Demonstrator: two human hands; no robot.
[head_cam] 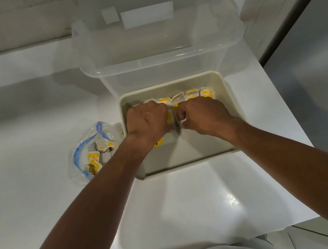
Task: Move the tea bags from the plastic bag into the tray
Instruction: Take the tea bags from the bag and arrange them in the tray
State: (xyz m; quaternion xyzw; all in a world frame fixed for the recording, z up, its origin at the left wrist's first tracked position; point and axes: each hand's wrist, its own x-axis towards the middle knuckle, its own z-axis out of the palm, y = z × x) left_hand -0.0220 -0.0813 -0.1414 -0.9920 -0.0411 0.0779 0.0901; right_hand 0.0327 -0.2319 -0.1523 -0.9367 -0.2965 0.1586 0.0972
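- The fingers (181,115) of the right hand (203,115) are curled in. They are clamped on the right side of a small bunch of tea bags (173,120), which stands on edge in the middle of the tray (187,165).
- The left hand (147,123) lies knuckles up inside the tray's left half. Its fingers are curled down against the left side of the same bunch, so the two hands squeeze it between them. The left fingertips are hidden under the hand, and the bunch itself is blurred.
- A row of tea bags (191,94), white with yellow labels, stands against the tray's far wall, just beyond both hands.
- One loose tea bag (158,143) shows a yellow patch on the tray floor, partly under the left wrist.
- Both forearms reach in over the tray's near rim.
- The plastic bag (79,148), clear with a blue zip strip, lies open just beside the tray's left wall. More tea bags in the bag (98,155) are heaped inside it.
- A clear plastic container (160,59) stands just beyond the tray's far wall.
- The tray rests on a white counter (31,147).
- A grey panel (321,52) stands well to the tray's right.
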